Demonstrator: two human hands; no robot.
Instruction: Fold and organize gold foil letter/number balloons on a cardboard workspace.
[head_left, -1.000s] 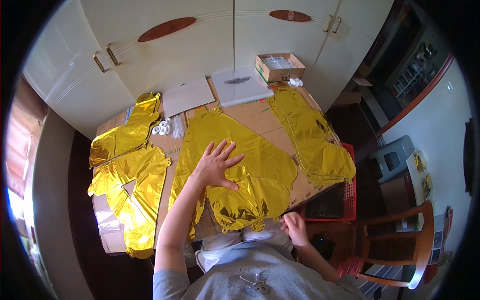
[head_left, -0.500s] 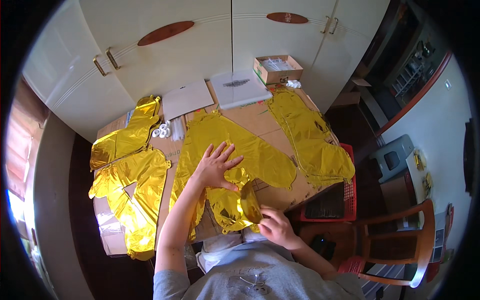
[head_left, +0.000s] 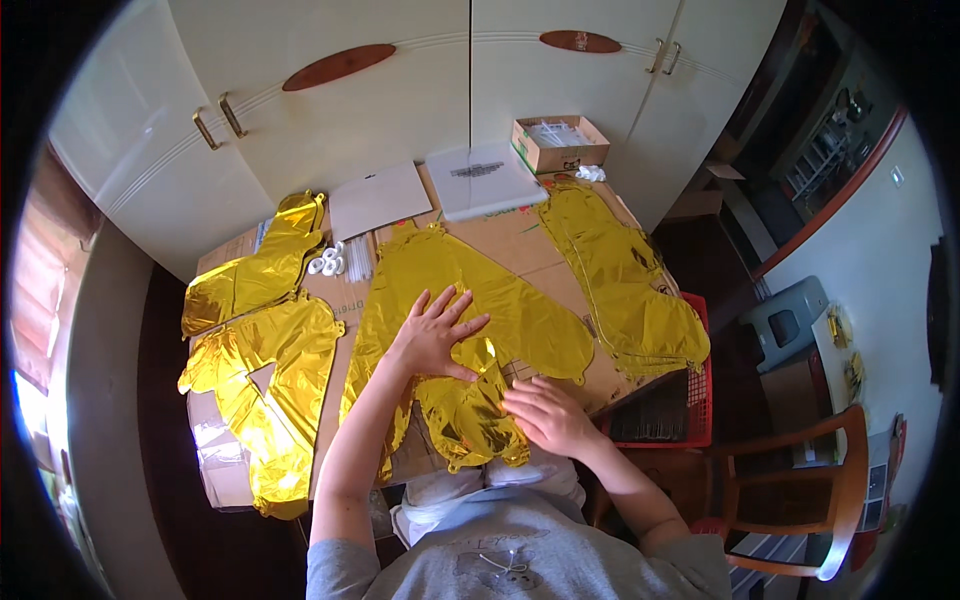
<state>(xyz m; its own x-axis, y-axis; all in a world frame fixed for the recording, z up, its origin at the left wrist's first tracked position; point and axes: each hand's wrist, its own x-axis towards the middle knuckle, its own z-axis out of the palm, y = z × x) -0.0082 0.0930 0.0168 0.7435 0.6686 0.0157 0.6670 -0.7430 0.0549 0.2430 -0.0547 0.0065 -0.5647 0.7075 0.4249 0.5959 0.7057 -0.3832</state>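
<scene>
A large gold foil balloon (head_left: 470, 270), flat and not inflated, lies across the middle of the cardboard-covered table. My left hand (head_left: 434, 335) rests on it palm down, fingers spread. At its near right part, my right hand (head_left: 548, 412) lies on the foil with the fingers stretched out and close together. The foil between the hands and toward my lap is creased. More flat gold foil balloons lie around: one at the right (head_left: 620, 270), one at the near left (head_left: 265, 390), and one at the far left (head_left: 255, 265).
White ribbon rolls (head_left: 326, 262) and thin white sticks (head_left: 358, 260) lie between the balloons. Behind are a grey board (head_left: 378, 203), a translucent lid (head_left: 484, 190) and a cardboard box (head_left: 560, 150) of white pieces. A red crate (head_left: 697, 400) and a wooden chair (head_left: 845, 480) stand at the right.
My right hand has moved up and a little right, from gripping a raised foil edge to lying flat. That edge has come down. My left hand has stayed in place.
</scene>
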